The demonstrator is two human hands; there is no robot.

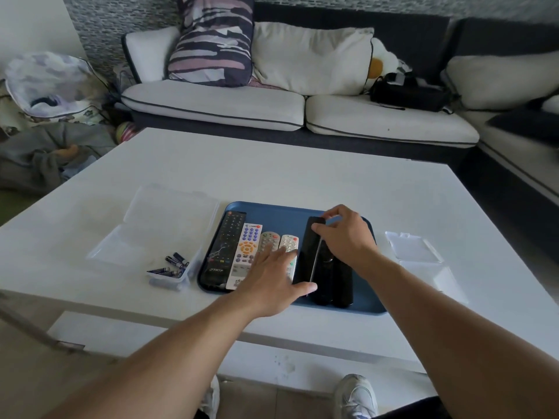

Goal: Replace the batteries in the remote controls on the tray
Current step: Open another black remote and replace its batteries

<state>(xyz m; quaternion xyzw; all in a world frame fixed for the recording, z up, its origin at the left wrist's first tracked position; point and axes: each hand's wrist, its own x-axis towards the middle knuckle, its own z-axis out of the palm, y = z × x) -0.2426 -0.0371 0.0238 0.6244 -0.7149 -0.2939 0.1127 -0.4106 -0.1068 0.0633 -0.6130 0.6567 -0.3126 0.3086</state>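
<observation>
A blue tray [272, 211] lies on the white table [272, 170] and holds several remotes side by side. From the left: a long black remote [225, 249], a white remote with orange and purple buttons [245, 252], two small silver ones [269, 238], then black remotes [329, 279]. My right hand [344, 237] pinches the far end of a long black remote [308, 246], tilted up on its edge. My left hand [272, 276] lies flat with straight fingers over the small silver remotes, its thumb by the black remote's near end.
An open clear plastic box [169, 225] left of the tray holds several dark batteries [174, 264] in its near corner. Another open clear box [420, 255] sits right of the tray. A sofa with cushions [302, 110] stands beyond the table. My shoes [357, 394] show below the table edge.
</observation>
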